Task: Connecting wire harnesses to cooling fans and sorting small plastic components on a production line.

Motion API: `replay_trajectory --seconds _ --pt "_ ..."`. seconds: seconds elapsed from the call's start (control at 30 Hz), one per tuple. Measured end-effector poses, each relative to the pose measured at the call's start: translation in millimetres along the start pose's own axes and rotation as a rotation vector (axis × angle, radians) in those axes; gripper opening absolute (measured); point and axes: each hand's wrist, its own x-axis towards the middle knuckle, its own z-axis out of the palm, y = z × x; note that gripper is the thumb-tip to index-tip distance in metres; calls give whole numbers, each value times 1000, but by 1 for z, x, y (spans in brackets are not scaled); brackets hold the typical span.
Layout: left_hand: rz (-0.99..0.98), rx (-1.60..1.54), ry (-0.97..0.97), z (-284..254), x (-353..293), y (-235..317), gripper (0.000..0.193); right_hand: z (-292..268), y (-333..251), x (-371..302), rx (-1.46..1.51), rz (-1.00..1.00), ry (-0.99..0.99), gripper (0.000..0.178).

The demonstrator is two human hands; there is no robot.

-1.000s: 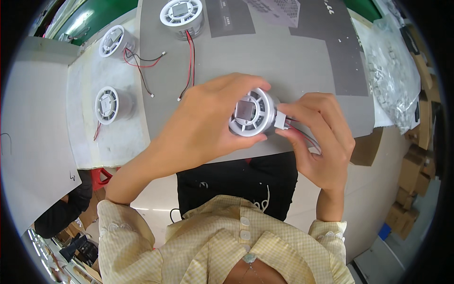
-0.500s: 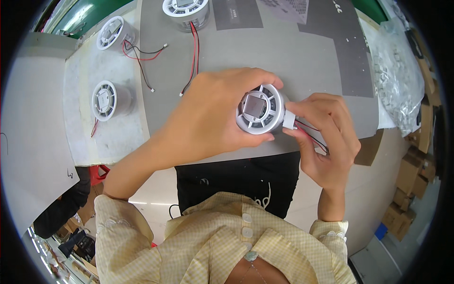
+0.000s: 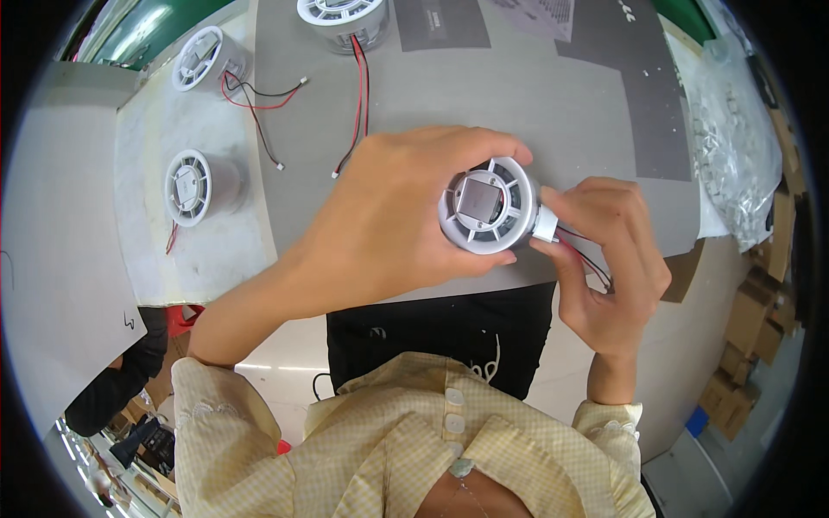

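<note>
My left hand (image 3: 406, 203) is wrapped round a white cylindrical housing (image 3: 509, 203), which has a spoked ring and a square metal plate on its face. On the housing's right side sits a small white block (image 3: 546, 223), pinched between the thumb and index finger of my right hand (image 3: 617, 250). Red and black wires (image 3: 594, 261) trail from beside the block past my right palm. How the block joins the housing is hard to make out.
Similar white housings stand at the far edge (image 3: 343, 22), the far left (image 3: 207, 62) and the left (image 3: 200, 188), with red and black leads. A clear plastic bag (image 3: 732, 147) lies on the right. Cardboard boxes (image 3: 744, 324) are piled beyond the grey table mat (image 3: 484, 95).
Both hands and the housing have shifted slightly right within the picture. My grip on the housing and the white block is the same.
</note>
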Motion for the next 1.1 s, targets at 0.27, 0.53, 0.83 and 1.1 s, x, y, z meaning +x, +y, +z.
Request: replay_trajectory --seconds 0.27,0.53,0.83,1.1 --pt "34 25 -5 1 1 -2 58 -1 3 2 7 -60 -10 35" --pt "252 307 127 11 -1 4 54 2 5 -5 4 -74 51 33" --pt "277 411 296 -18 2 40 51 -36 -21 22 -276 -207 3 52" --pt "-162 1111 473 -233 75 57 71 -121 63 20 -457 -35 224 49"
